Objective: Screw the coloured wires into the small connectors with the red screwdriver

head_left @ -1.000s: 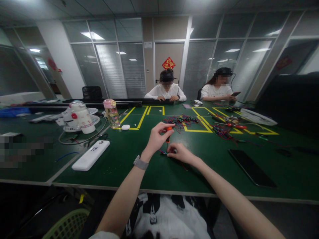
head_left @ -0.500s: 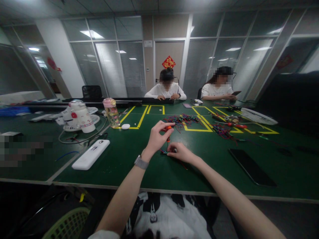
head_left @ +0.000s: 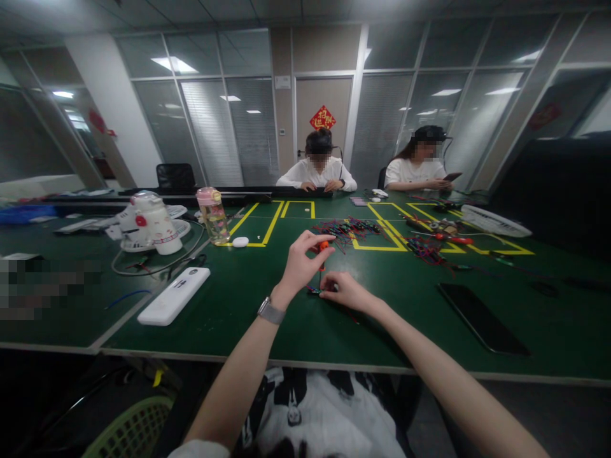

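Note:
My left hand [head_left: 305,259] is closed around the orange handle of a screwdriver [head_left: 324,246], which stands upright with its shaft pointing down. Under the tip lies a small green circuit board [head_left: 314,291] with thin wires. The fingertips of my right hand [head_left: 346,291] pinch the board's right end against the table. Whether the tip sits in a screw is too small to make out. Just beyond my hands is a tangled heap of red and blue wired boards [head_left: 351,230].
A white power bank [head_left: 174,296] lies left, a dark phone [head_left: 482,318] right. Farther left stand a pink-lidded bottle [head_left: 214,216] and a white jug [head_left: 157,222]. A second wire pile [head_left: 426,249] lies near red-handled tools [head_left: 453,239]. Two people sit across the green table [head_left: 229,337].
Both hands stay almost in place, with the screwdriver upright over the board. Across the table, one person's hand has shifted slightly.

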Tool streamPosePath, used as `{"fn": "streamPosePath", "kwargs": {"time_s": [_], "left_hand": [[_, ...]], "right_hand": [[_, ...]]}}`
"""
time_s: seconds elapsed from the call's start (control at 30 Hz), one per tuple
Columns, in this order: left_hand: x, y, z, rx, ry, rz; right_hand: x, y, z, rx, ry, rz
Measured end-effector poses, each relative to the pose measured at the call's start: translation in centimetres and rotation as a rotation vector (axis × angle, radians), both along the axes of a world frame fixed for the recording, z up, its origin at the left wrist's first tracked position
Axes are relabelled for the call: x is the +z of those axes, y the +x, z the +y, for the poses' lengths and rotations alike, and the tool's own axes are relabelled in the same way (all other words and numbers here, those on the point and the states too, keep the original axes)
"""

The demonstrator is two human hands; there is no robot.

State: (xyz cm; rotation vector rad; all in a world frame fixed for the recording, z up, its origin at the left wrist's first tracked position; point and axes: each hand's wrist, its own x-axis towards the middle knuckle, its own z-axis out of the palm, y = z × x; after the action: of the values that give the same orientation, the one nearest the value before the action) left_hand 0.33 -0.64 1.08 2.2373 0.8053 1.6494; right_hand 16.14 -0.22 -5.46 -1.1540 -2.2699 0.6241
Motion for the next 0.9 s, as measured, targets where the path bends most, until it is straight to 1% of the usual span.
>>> {"fn": "streamPosePath", "kwargs": {"time_s": [0.1, 0.17, 0.23, 0.33, 0.43, 0.6, 0.67, 0.77, 0.83, 0.9], "left_hand": [[-0.10, -0.07, 0.04, 0.081, 0.034, 0.012], [0.00, -0.11, -0.11, 0.091, 0.050, 0.043], [0.15, -0.09, -0.27, 0.042, 0.051, 0.059], [0.27, -0.01, -0.28, -0.063, -0.005, 0.023], [0.13, 0.02, -0.02, -0.095, -0.071, -0.041], [-0.05, -0.14, 0.19, 0.026, -0.035, -0.084], [0.06, -0.17, 0.03, 0.028, -0.030, -0.050], [0.22, -0.11, -0.25, -0.069, -0.059, -0.016], [0.25, -0.05, -0.30, -0.165, -0.125, -0.038], [0.21, -0.02, -0.23, -0.227, -0.191, -0.064]], "right_hand": [[-0.05, 0.02, 0.04, -0.001, -0.002, 0.004], [-0.07, 0.03, 0.06, 0.000, -0.004, 0.006], [-0.07, 0.04, 0.07, 0.001, -0.004, 0.004], [-0.07, 0.02, 0.09, 0.005, -0.004, 0.001], [-0.11, 0.02, 0.10, 0.000, -0.006, -0.007], [-0.23, 0.08, 0.13, 0.002, 0.000, 0.002], [-0.21, 0.09, 0.13, 0.002, 0.005, 0.001], [-0.12, 0.07, 0.10, 0.001, 0.003, -0.007], [-0.07, 0.06, 0.07, 0.006, 0.003, -0.008], [-0.06, 0.07, 0.06, 0.006, 0.008, -0.009]]}}
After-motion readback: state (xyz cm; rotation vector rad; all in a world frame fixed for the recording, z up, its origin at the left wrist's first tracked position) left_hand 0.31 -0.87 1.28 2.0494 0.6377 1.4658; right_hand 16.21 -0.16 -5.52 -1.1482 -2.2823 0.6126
